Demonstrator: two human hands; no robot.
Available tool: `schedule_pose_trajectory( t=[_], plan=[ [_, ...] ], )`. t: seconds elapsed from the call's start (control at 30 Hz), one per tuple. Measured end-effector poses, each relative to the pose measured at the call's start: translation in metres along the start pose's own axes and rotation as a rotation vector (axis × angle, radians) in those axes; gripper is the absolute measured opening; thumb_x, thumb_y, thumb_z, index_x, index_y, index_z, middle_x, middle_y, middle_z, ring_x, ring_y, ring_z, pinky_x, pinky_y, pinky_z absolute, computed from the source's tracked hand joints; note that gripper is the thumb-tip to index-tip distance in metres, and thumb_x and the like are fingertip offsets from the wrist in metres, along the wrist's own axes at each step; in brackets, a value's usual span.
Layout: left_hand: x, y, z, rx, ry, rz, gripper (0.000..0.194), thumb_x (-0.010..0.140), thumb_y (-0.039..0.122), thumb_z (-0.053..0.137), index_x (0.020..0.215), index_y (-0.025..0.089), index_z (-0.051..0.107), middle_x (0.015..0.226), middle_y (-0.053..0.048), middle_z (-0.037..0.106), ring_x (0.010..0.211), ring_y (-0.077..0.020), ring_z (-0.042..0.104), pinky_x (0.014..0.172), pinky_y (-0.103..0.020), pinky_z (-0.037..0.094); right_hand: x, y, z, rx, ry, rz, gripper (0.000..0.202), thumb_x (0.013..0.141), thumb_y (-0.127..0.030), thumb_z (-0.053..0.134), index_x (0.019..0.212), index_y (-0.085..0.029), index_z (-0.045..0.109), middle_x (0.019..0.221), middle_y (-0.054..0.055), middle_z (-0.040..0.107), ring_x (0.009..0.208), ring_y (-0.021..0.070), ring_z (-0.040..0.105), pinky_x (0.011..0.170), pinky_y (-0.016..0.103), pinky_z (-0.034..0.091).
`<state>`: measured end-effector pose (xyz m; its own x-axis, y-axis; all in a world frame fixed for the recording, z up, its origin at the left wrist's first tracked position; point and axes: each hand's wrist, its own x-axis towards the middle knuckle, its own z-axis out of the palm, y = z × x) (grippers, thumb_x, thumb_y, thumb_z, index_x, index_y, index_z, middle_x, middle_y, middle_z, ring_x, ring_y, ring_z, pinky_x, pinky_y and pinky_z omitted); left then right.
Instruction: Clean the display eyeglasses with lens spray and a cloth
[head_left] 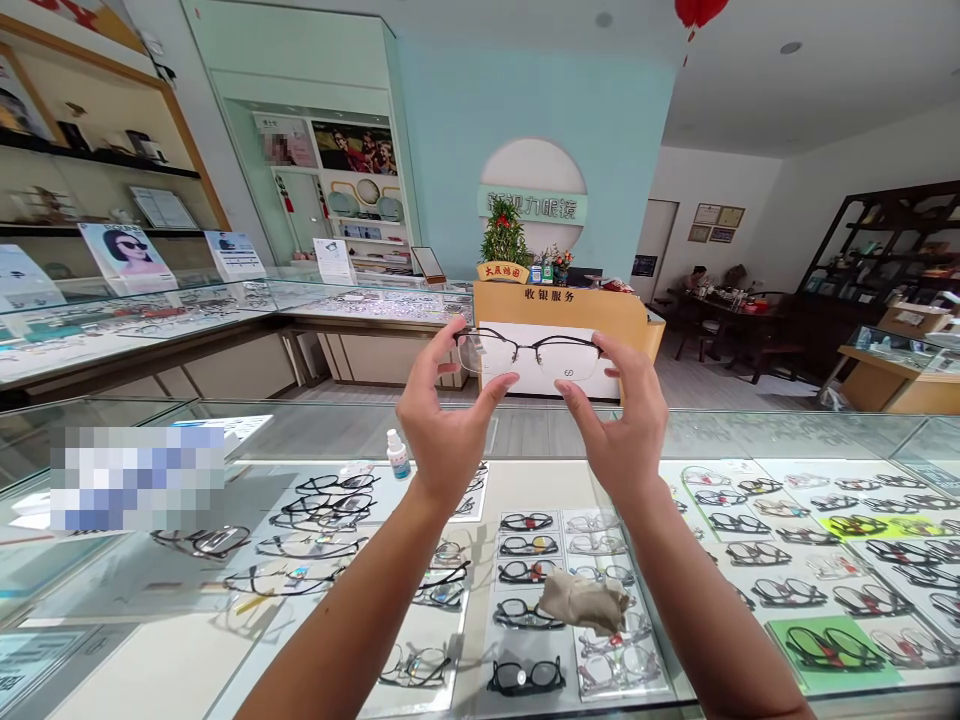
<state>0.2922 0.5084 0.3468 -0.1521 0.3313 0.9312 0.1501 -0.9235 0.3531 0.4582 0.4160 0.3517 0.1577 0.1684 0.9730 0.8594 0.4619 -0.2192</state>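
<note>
A pair of half-rim eyeglasses (527,347) with a dark upper rim is held up in front of me, above the glass display counter. My left hand (442,430) grips its left end between thumb and fingers. At the other end my right hand (626,430) pinches the frame the same way. The lenses are clear, and a small mark shows on the right one. Below the hands, a crumpled beige cloth (585,600) lies on the counter. A small white spray bottle (397,456) with a blue label stands just left of my left hand.
Rows of eyeglasses (529,675) are laid out in the glass counter (551,490). A blurred-out white and blue item (139,478) lies at the left. Beyond stand more display cases (375,355) and a wooden cashier desk (637,320). People sit at a far table.
</note>
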Motion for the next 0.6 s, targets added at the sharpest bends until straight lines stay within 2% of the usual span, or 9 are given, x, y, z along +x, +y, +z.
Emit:
schedule_pose_trajectory(
  t=[0.17, 0.3, 0.43, 0.6],
  plan=[
    [-0.001, -0.005, 0.005, -0.053, -0.026, -0.062, 0.066, 0.088, 0.049, 0.083, 0.146, 0.025, 0.061, 0.145, -0.013, 0.068, 0.128, -0.0292, 0.068, 0.102, -0.044, 0.060, -0.002, -0.005, 0.002, 0.062, -0.045, 0.079, 0.046, 0.099, -0.039, 0.071, 0.142, -0.031, 0.058, 0.136, 0.012, 0.070, 0.121, 0.0304, 0.068, 0.096, 0.051, 0.061],
    [0.000, -0.010, 0.006, -0.091, -0.052, -0.087, 0.065, 0.088, 0.045, 0.084, 0.146, 0.025, 0.062, 0.146, -0.012, 0.067, 0.129, -0.0287, 0.068, 0.103, -0.043, 0.059, 0.000, -0.005, 0.000, 0.251, -0.097, 0.232, 0.035, 0.103, -0.041, 0.064, 0.135, -0.028, 0.061, 0.136, 0.013, 0.070, 0.118, 0.0260, 0.071, 0.092, 0.044, 0.063],
    [0.001, -0.014, 0.006, -0.132, -0.087, -0.073, 0.065, 0.088, 0.044, 0.085, 0.145, 0.025, 0.063, 0.147, -0.012, 0.067, 0.132, -0.0290, 0.066, 0.105, -0.045, 0.058, 0.003, 0.001, -0.002, 0.422, -0.058, 0.384, 0.024, 0.104, -0.041, 0.060, 0.121, -0.026, 0.068, 0.128, 0.012, 0.075, 0.113, 0.0242, 0.074, 0.091, 0.041, 0.063],
    [0.000, -0.017, 0.007, -0.133, -0.104, -0.076, 0.067, 0.087, 0.050, 0.083, 0.146, 0.026, 0.062, 0.147, -0.013, 0.067, 0.133, -0.0309, 0.066, 0.105, -0.048, 0.059, 0.007, 0.001, -0.003, 0.453, -0.062, 0.455, 0.023, 0.103, -0.042, 0.063, 0.114, -0.024, 0.070, 0.123, 0.012, 0.078, 0.111, 0.0244, 0.076, 0.091, 0.041, 0.062]
  ],
)
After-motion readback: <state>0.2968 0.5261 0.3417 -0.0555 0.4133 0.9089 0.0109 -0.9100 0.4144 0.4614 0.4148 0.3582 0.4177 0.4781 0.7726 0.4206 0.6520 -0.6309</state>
